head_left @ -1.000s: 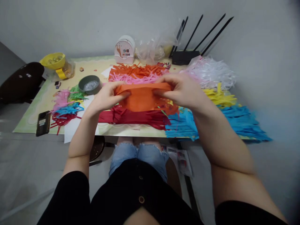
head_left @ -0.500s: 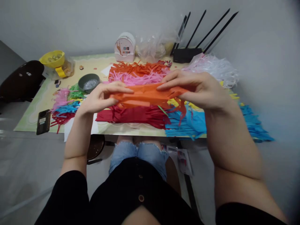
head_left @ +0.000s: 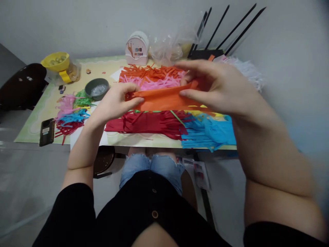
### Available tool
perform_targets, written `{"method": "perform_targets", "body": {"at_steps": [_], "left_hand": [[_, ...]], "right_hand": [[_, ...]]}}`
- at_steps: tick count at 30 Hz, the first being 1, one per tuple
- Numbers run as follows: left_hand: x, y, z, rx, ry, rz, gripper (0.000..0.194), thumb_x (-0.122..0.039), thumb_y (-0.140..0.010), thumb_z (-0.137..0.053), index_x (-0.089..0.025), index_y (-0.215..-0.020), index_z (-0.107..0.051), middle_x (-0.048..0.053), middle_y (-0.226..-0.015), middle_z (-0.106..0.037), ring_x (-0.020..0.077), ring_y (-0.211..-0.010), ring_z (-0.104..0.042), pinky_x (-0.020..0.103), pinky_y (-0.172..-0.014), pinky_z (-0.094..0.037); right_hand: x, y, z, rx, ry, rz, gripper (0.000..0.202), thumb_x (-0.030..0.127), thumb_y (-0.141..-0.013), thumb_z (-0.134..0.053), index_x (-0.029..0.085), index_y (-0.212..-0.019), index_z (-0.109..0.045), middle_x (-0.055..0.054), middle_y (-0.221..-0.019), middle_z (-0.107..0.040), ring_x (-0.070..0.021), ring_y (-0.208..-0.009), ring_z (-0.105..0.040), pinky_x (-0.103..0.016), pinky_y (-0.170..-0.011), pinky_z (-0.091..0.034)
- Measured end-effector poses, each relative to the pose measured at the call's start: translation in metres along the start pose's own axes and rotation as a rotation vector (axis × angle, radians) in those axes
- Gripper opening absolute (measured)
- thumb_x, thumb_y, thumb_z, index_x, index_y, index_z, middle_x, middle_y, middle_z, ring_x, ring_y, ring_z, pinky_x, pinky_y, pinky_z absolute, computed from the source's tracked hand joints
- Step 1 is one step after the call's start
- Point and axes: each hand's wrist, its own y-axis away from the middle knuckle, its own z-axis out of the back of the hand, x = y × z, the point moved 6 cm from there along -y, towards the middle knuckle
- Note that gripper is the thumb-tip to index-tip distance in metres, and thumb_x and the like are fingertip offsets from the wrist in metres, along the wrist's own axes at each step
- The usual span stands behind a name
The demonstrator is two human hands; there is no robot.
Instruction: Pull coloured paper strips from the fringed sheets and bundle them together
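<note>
Far left, a phone (head_left: 46,132) lies by the near edge of the table (head_left: 123,140); a small heap of coloured strips (head_left: 67,106) sits just beside it, with a grey bowl (head_left: 97,98) farther back. My left hand (head_left: 113,103) is clamped, thumb against fingers, on the left end of the orange paper (head_left: 160,98). The paper is raised above the table, drawn out lengthwise between my hands, in front of the pink strips (head_left: 164,82) and above the red fringed paper (head_left: 147,121). My right hand (head_left: 218,85) grips its right portion, thumb on the near face; the finger contact behind is partly hidden. Blue strips (head_left: 205,132) lie below that hand.

Finding: the step in hand appears to be straightening or folding the orange paper. In my judgement, the next move calls for level edges, a firm left pinch and light right-hand tension, lest thin paper tear or skew.
</note>
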Motion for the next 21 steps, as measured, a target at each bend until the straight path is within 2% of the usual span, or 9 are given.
{"method": "perform_targets", "body": {"at_steps": [1, 3, 4, 6, 9, 12, 16, 19, 21], "left_hand": [[-0.001, 0.001, 0.000, -0.001, -0.001, -0.002, 0.013, -0.030, -0.087, -0.070, -0.019, -0.079, -0.067, 0.002, -0.069, -0.063, 0.0175, -0.073, -0.063, 0.033, -0.074, -0.056], [-0.002, 0.003, 0.000, -0.023, 0.014, -0.014, 0.017, -0.032, -0.088, -0.068, -0.020, -0.076, -0.064, 0.002, -0.069, -0.062, 0.0171, -0.073, -0.062, 0.032, -0.072, -0.055], [-0.003, 0.004, 0.001, -0.043, 0.024, -0.018, 0.018, -0.033, -0.089, -0.068, -0.020, -0.077, -0.064, 0.002, -0.070, -0.063, 0.0171, -0.073, -0.063, 0.032, -0.071, -0.055], [-0.002, 0.007, 0.002, -0.093, 0.039, -0.014, 0.018, -0.035, -0.089, -0.069, -0.020, -0.079, -0.065, 0.003, -0.074, -0.065, 0.0173, -0.075, -0.064, 0.031, -0.070, -0.055], [0.002, 0.012, 0.004, -0.199, 0.061, 0.007, 0.019, -0.040, -0.089, -0.071, -0.021, -0.091, -0.070, 0.004, -0.084, -0.071, 0.0183, -0.081, -0.068, 0.031, -0.072, -0.058], [0.011, 0.016, 0.002, -0.258, 0.129, 0.014, 0.029, -0.048, -0.092, -0.069, -0.022, -0.103, -0.074, 0.004, -0.092, -0.075, 0.0186, -0.085, -0.072, 0.031, -0.074, -0.060], [0.019, 0.018, -0.006, -0.203, 0.268, 0.025, 0.039, -0.059, -0.096, -0.063, -0.025, -0.104, -0.079, 0.004, -0.085, -0.074, 0.0164, -0.073, -0.073, 0.029, -0.064, -0.059], [0.015, 0.021, -0.007, -0.191, 0.293, 0.015, 0.038, -0.058, -0.095, -0.064, -0.025, -0.104, -0.082, 0.006, -0.086, -0.075, 0.0165, -0.072, -0.073, 0.029, -0.062, -0.059], [0.013, 0.024, -0.005, -0.215, 0.273, 0.008, 0.035, -0.055, -0.096, -0.064, -0.026, -0.105, -0.083, 0.006, -0.088, -0.075, 0.0163, -0.072, -0.073, 0.029, -0.062, -0.058]], "right_hand": [[-0.002, -0.001, -0.002, 0.033, -0.004, -0.017, 0.052, 0.030, -0.078, -0.081, 0.021, -0.129, -0.077, 0.000, -0.091, -0.074, -0.0125, -0.074, -0.063, -0.029, -0.067, -0.049], [-0.005, -0.002, -0.005, 0.074, -0.006, -0.046, 0.029, 0.034, -0.076, -0.084, 0.020, -0.101, -0.082, 0.002, -0.078, -0.069, -0.0098, -0.064, -0.056, -0.027, -0.059, -0.043], [-0.005, -0.003, -0.005, 0.071, -0.013, -0.059, 0.021, 0.035, -0.075, -0.085, 0.019, -0.089, -0.080, 0.002, -0.074, -0.067, -0.0091, -0.061, -0.054, -0.026, -0.056, -0.040], [-0.006, -0.002, -0.009, 0.053, -0.080, -0.097, 0.018, 0.034, -0.076, -0.083, 0.018, -0.079, -0.074, 0.003, -0.069, -0.066, -0.0089, -0.059, -0.053, -0.025, -0.052, -0.038], [-0.004, 0.003, -0.016, -0.001, -0.252, -0.158, 0.012, 0.029, -0.079, -0.078, 0.020, -0.084, -0.070, 0.005, -0.064, -0.064, -0.0088, -0.054, -0.055, -0.022, -0.047, -0.038], [0.002, 0.007, -0.017, -0.139, -0.330, -0.131, 0.008, 0.021, -0.077, -0.074, 0.022, -0.085, -0.076, 0.005, -0.067, -0.067, -0.0081, -0.056, -0.058, -0.022, -0.051, -0.045], [0.001, 0.011, -0.020, -0.222, -0.415, -0.146, 0.014, 0.019, -0.077, -0.070, 0.025, -0.080, -0.082, 0.005, -0.068, -0.072, -0.0084, -0.057, -0.061, -0.021, -0.052, -0.048], [-0.001, 0.014, -0.019, -0.221, -0.421, -0.116, 0.020, 0.017, -0.078, -0.068, 0.027, -0.082, -0.085, 0.004, -0.074, -0.077, -0.0091, -0.061, -0.065, -0.022, -0.055, -0.049], [0.002, 0.016, -0.016, -0.215, -0.356, -0.052, 0.028, 0.012, -0.081, -0.067, 0.030, -0.089, -0.087, 0.003, -0.084, -0.081, -0.0103, -0.072, -0.070, -0.024, -0.063, -0.052]]}}
